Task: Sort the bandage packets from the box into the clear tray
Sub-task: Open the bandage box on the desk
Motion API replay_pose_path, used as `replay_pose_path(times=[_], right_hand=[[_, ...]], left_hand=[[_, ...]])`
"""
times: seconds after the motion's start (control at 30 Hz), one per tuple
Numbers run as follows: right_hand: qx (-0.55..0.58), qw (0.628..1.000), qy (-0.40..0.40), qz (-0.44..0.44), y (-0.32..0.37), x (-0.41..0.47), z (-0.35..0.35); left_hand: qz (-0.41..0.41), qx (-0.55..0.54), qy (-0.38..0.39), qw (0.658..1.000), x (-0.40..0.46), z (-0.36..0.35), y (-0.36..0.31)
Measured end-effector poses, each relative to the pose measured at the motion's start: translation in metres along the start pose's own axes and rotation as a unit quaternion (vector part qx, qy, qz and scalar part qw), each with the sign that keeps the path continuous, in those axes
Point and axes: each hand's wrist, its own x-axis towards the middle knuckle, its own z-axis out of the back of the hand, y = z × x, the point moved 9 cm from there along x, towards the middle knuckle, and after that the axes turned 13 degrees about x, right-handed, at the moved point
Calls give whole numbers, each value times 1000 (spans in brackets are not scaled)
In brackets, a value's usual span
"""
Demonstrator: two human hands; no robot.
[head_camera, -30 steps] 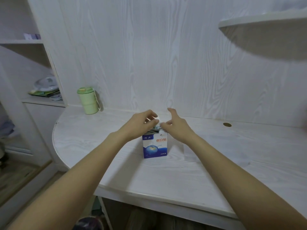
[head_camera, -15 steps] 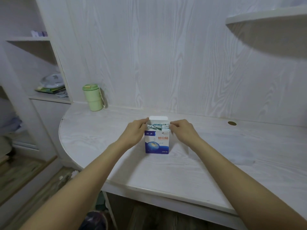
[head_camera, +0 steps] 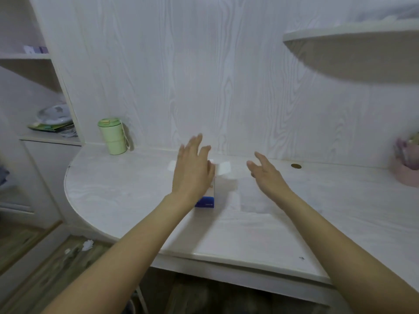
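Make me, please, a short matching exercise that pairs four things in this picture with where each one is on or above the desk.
Things:
1. green cup
2. box
3. pink holder
4. left hand

Places:
A. far right edge of the desk
B. back left of the desk, by the wall
C. over the box, fingers straight
D. middle of the desk, partly hidden

Pairs: 1-B, 2-D, 3-A, 4-C

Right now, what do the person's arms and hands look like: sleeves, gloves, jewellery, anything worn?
Both forearms are bare up to the frame edge, with no sleeve in view. The left hand and right hand wear no gloves, and no ring, watch or bracelet shows. The picture is a little blurred.
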Motion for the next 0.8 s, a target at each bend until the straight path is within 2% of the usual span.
replay_pose_path(times=[0.07, 0.1, 0.17, 0.23, 0.33, 0.4, 0.53, 0.67, 0.8], right_hand=[[-51, 999, 2, -6, -12, -6, 28], [-86, 996, 2, -10, -20, -10, 41], [-178, 984, 10, -16, -32, -14, 60], [-273, 961, 34, -33, -45, -23, 71], [-372, 923, 76, -57, -64, -35, 78], [-408, 908, 74, -61, -71, -39, 81], [-517, 853, 64, -26, -72, -34, 76], [-578, 814, 58, 17, -72, -30, 65], [-606, 791, 66, 47, -69, -31, 56]], left_hand=[[-80, -57, -11, 995, -3, 4, -39], [-126, -55, 16, 990, -5, -4, -61], [-195, -14, 117, 974, -9, -36, -96], [-220, 19, 224, 949, -14, -71, -115], [-250, 84, 312, 913, -25, -106, -128], [-250, 127, 316, 906, -24, -111, -130], [-268, 171, 287, 904, -20, -102, -141], [-314, 219, 284, 879, -26, -95, -160], [-341, 241, 296, 859, -29, -97, -168]])
